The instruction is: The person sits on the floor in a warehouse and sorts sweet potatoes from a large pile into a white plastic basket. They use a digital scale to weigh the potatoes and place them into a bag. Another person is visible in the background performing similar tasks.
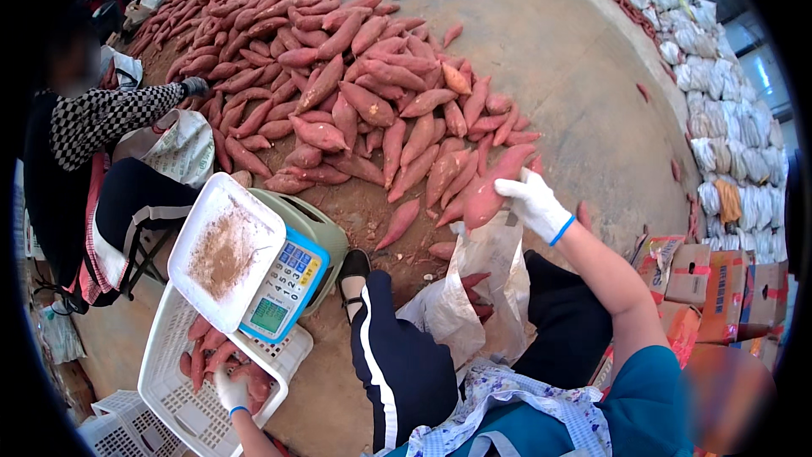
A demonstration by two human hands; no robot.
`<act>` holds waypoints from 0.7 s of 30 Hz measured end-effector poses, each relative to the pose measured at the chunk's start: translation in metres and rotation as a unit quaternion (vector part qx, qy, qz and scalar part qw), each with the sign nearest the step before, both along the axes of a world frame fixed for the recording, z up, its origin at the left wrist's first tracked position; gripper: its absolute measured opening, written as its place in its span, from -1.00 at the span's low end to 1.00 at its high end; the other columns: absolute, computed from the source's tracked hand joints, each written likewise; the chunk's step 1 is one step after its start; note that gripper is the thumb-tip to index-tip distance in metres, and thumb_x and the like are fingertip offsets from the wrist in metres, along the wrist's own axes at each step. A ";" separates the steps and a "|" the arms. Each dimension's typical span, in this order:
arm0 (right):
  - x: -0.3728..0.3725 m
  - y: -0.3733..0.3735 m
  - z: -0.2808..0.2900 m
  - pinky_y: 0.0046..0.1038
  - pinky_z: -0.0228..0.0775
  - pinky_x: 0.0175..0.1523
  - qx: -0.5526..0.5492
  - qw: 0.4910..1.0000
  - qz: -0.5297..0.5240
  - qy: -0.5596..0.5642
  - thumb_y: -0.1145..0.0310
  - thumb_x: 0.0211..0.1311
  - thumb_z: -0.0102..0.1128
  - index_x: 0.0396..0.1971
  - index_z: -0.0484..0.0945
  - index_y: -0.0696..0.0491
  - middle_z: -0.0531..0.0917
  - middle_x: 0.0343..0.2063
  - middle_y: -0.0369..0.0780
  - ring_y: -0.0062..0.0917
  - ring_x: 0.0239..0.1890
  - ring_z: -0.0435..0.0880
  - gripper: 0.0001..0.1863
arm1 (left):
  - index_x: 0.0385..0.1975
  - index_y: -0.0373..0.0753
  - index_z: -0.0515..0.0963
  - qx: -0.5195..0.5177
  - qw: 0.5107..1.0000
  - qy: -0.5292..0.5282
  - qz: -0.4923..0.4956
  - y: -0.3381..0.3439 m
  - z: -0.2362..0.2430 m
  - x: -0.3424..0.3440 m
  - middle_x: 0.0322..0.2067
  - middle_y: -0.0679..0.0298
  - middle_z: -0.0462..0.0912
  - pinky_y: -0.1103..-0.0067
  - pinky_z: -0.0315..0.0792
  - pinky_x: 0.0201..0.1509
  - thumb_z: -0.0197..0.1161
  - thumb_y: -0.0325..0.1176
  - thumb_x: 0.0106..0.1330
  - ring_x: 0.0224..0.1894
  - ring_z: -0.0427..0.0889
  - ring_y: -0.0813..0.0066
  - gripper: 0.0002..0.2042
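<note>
Scale (283,286): printed keypad (298,264) | cartons (721,294): lettered | right hand (534,201): sweet potato (485,203)

Digits are printed on the keypad (298,269) of the blue-framed scale (292,304), w/ a short word beside its green display (269,315), whose figs. can't be made out. Dk. characters are borne by an orange ctn. (721,296) at rt., & green print by a white sack (191,155) at lt.
</note>
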State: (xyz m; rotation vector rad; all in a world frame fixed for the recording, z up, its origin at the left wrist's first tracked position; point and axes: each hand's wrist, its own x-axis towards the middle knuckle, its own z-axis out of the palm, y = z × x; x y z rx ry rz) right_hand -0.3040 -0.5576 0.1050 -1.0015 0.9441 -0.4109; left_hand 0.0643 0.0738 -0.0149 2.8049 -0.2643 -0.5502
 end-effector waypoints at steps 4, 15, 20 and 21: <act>0.035 0.024 0.017 -0.35 0.46 0.07 -0.026 0.999 0.029 -0.012 0.35 0.04 0.38 0.11 0.34 0.23 0.55 -0.03 -0.18 -0.42 -0.03 0.58 -0.36 | 0.07 -0.42 0.40 -0.295 0.937 -0.183 0.047 -0.099 0.112 -0.002 -0.05 0.06 0.55 0.48 0.40 0.14 0.12 -0.59 0.25 0.02 0.54 0.34 -0.64; 0.154 0.165 0.123 -0.40 0.31 0.24 -0.077 0.944 0.301 -0.112 0.42 0.13 0.30 0.16 0.32 0.23 0.52 0.05 -0.13 -0.45 0.11 0.51 -0.40 | 0.18 -0.27 0.35 -0.388 0.879 0.087 -0.264 -0.306 0.229 -0.059 0.00 -0.01 0.54 0.45 0.37 0.17 0.36 -0.19 0.01 0.08 0.54 0.24 -0.32; 0.082 0.133 0.117 -0.44 0.38 0.16 -0.119 0.966 0.228 -0.033 0.42 0.19 0.21 0.12 0.36 0.22 0.56 0.02 -0.10 -0.45 0.04 0.56 -0.51 | 0.09 -0.17 0.44 -0.201 0.932 -0.193 -0.233 -0.291 0.204 0.018 -0.04 0.05 0.57 0.37 0.42 0.10 0.34 -0.19 -0.06 0.02 0.55 0.08 -0.39; 0.065 0.129 0.109 -0.44 0.39 0.14 -0.114 0.967 0.227 -0.030 0.42 0.20 0.19 0.11 0.37 0.22 0.57 0.00 -0.11 -0.46 0.02 0.57 -0.53 | 0.09 -0.15 0.44 -0.141 0.941 -0.196 -0.239 -0.289 0.191 0.028 -0.04 0.06 0.57 0.35 0.42 0.10 0.34 -0.17 -0.07 0.01 0.55 0.07 -0.38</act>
